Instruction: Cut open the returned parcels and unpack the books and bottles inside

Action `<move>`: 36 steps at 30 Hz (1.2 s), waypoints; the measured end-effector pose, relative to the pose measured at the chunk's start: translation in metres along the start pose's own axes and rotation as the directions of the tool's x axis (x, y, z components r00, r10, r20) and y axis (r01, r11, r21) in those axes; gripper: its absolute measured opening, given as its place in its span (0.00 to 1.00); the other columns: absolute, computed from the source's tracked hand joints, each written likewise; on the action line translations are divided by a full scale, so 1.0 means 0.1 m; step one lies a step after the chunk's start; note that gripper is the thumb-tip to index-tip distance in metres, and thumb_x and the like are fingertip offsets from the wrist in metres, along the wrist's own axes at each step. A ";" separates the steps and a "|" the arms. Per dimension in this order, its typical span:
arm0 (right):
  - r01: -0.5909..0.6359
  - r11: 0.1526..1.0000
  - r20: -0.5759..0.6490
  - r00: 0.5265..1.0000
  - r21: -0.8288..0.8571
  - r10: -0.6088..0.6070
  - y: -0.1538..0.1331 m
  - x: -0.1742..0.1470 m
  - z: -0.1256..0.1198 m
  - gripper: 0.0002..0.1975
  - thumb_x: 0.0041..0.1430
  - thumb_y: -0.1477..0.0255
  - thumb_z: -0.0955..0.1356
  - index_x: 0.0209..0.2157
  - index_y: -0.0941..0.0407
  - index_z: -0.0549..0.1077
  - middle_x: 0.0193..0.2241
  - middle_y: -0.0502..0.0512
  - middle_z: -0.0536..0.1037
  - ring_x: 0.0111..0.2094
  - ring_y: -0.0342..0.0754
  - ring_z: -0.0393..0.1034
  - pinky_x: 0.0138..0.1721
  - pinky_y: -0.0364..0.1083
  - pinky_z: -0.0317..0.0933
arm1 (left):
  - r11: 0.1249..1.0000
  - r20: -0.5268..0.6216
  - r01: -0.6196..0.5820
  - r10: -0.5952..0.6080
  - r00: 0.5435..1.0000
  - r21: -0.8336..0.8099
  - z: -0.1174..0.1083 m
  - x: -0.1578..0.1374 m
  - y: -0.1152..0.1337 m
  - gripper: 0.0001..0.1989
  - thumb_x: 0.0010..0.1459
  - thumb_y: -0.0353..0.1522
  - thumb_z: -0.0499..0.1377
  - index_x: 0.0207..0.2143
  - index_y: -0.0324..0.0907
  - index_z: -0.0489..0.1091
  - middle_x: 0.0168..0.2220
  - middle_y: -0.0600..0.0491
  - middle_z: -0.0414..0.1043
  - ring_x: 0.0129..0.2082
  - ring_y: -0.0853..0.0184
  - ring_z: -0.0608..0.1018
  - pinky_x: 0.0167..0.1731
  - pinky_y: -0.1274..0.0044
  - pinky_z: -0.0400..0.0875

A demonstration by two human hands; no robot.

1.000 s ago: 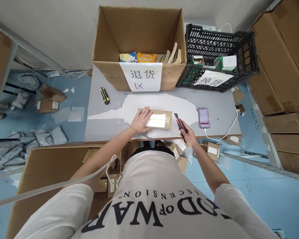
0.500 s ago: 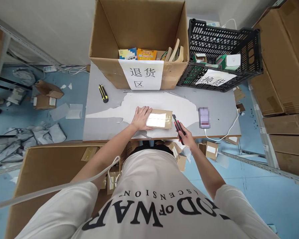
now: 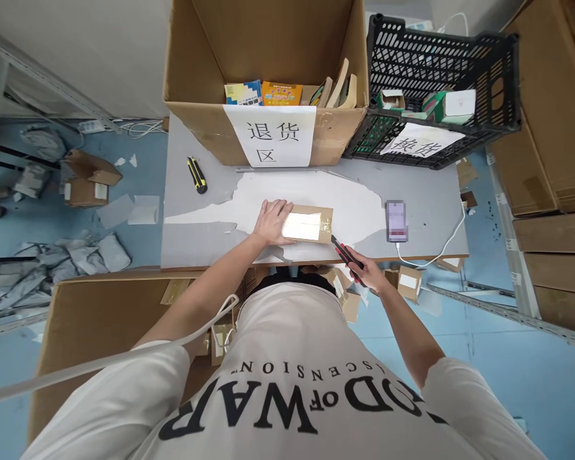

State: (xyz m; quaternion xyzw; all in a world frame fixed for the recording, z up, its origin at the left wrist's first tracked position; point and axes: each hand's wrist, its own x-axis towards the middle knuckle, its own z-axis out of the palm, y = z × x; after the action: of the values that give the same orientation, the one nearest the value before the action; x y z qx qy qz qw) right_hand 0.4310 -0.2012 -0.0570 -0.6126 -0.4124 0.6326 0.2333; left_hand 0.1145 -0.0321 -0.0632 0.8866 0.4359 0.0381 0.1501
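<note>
A small cardboard box (image 3: 326, 216) with a white label and clear tape at its right end lies flat on the table. My left hand (image 3: 271, 221) grips its left end, fingers over the top and thumb on the near side. In my right hand (image 3: 370, 275) is a black and red utility knife (image 3: 345, 253), the fingers wrapped round its handle. The knife's tip is at the box's near right corner; whether it touches the cardboard I cannot tell. A second, yellow and black utility knife (image 3: 197, 176) lies at the table's left.
Behind my hands stand a large open carton (image 3: 196, 128) with books and a black plastic crate (image 3: 443, 137) with small boxes. A phone (image 3: 396, 222) on a white cable lies to the right. The table's front edge (image 3: 220, 266) is close to my body; cartons surround it.
The knife in my right hand has swung to a flatter slant, and its tip has moved down to the box's near right corner. My left hand stays on the box.
</note>
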 end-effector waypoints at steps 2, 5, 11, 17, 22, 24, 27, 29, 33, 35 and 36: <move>0.002 1.000 0.001 1.000 0.000 -0.002 0.00 -0.04 -0.01 0.35 0.58 0.61 0.66 0.66 0.51 0.55 0.23 0.47 0.70 0.19 0.40 0.61 0.17 0.40 0.57 | 1.000 0.005 -0.003 0.003 1.000 0.001 0.00 0.00 0.00 0.58 0.37 0.55 0.64 0.65 0.34 0.50 0.62 0.35 0.55 0.62 0.41 0.57 0.64 0.52 0.39; -0.001 1.000 0.028 1.000 0.006 0.001 0.04 -0.15 -0.09 0.35 0.57 0.60 0.67 0.64 0.51 0.58 0.27 0.49 0.72 0.20 0.40 0.62 0.17 0.40 0.58 | 1.000 0.018 0.011 -0.011 1.000 -0.005 -0.01 0.01 0.01 0.58 0.38 0.55 0.64 0.65 0.35 0.50 0.63 0.35 0.55 0.63 0.41 0.57 0.64 0.53 0.39; 0.093 0.979 -0.321 0.947 0.182 -0.030 0.14 -0.17 -0.03 0.41 0.53 0.54 0.69 0.65 0.50 0.53 0.40 0.56 0.76 0.26 0.43 0.69 0.25 0.45 0.70 | 0.997 0.050 -0.007 0.011 0.999 -0.078 -0.05 0.01 -0.02 0.59 0.42 0.58 0.62 0.66 0.34 0.46 0.66 0.34 0.48 0.66 0.41 0.50 0.63 0.50 0.36; 0.171 0.856 -0.394 0.918 0.488 0.041 -0.01 0.39 0.62 0.23 0.55 0.53 0.67 0.47 0.49 0.60 0.53 0.56 0.69 0.37 0.45 0.75 0.32 0.47 0.73 | 0.884 -0.141 0.219 -0.300 0.944 -0.413 -0.01 -0.03 -0.40 0.35 0.63 0.48 0.45 0.65 0.36 0.52 0.67 0.38 0.48 0.68 0.53 0.51 0.64 0.61 0.51; 0.236 0.661 -0.392 0.915 0.713 0.095 -0.04 0.55 0.92 0.20 0.52 0.57 0.71 0.42 0.48 0.62 0.46 0.48 0.72 0.43 0.49 0.76 0.39 0.50 0.73 | 0.296 0.250 0.413 -0.460 0.852 -0.861 0.08 -0.06 -0.64 0.31 0.55 0.50 0.56 0.55 0.41 0.67 0.51 0.43 0.71 0.50 0.55 0.74 0.49 0.61 0.71; 0.265 0.625 -0.416 0.903 0.734 0.106 -0.03 0.56 0.91 0.20 0.51 0.59 0.72 0.41 0.49 0.64 0.42 0.47 0.74 0.41 0.47 0.77 0.42 0.50 0.73 | 0.118 0.317 0.407 -0.448 0.836 -0.906 0.10 -0.08 -0.65 0.31 0.51 0.50 0.61 0.52 0.42 0.70 0.46 0.46 0.74 0.46 0.58 0.75 0.44 0.63 0.74; 0.281 0.644 -0.439 0.893 0.712 0.096 -0.10 0.64 0.78 0.18 0.51 0.60 0.72 0.40 0.51 0.65 0.39 0.47 0.76 0.35 0.44 0.77 0.45 0.51 0.72 | 0.043 0.296 0.358 -0.474 0.829 -0.933 0.09 -0.17 -0.62 0.29 0.45 0.48 0.66 0.47 0.42 0.73 0.41 0.48 0.75 0.42 0.61 0.76 0.43 0.64 0.75; 0.282 0.684 -0.452 0.889 0.673 0.078 -0.23 0.77 0.62 0.17 0.53 0.60 0.71 0.40 0.51 0.65 0.38 0.47 0.77 0.33 0.44 0.77 0.44 0.51 0.73 | 0.028 0.266 0.319 -0.487 0.832 -0.947 0.08 -0.28 -0.59 0.29 0.43 0.48 0.68 0.45 0.42 0.73 0.42 0.49 0.75 0.41 0.63 0.77 0.44 0.64 0.75; 0.256 0.782 -0.418 0.908 0.568 0.007 -0.66 1.21 0.24 0.13 0.56 0.62 0.69 0.38 0.51 0.64 0.37 0.47 0.78 0.31 0.42 0.76 0.39 0.49 0.74 | 0.061 0.200 0.279 -0.552 0.809 -0.958 0.16 -0.58 -0.45 0.31 0.41 0.51 0.68 0.43 0.40 0.75 0.41 0.47 0.77 0.39 0.62 0.79 0.47 0.63 0.74; 0.182 0.841 -0.341 0.940 0.509 0.003 -0.91 1.47 0.11 0.11 0.57 0.63 0.68 0.37 0.52 0.64 0.34 0.47 0.77 0.28 0.41 0.75 0.35 0.47 0.74 | 0.111 0.177 0.298 -0.595 0.784 -0.948 0.25 -0.73 -0.32 0.32 0.40 0.52 0.68 0.41 0.38 0.76 0.39 0.45 0.78 0.39 0.58 0.80 0.48 0.62 0.73; 0.144 0.870 -0.310 0.951 0.472 0.011 -1.02 1.59 0.07 0.10 0.58 0.64 0.68 0.37 0.52 0.64 0.33 0.47 0.77 0.26 0.40 0.74 0.33 0.46 0.74 | 0.137 0.166 0.310 -0.612 0.773 -0.941 0.31 -0.79 -0.24 0.32 0.40 0.52 0.67 0.40 0.38 0.77 0.38 0.45 0.79 0.40 0.57 0.80 0.48 0.61 0.73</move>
State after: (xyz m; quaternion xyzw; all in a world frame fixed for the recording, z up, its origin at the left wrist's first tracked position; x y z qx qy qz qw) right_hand 0.3800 -0.0195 -0.0681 -0.6082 -0.2196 0.6065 0.4627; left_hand 0.0535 -0.0874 -0.0944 0.4310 0.5965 0.3498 0.5797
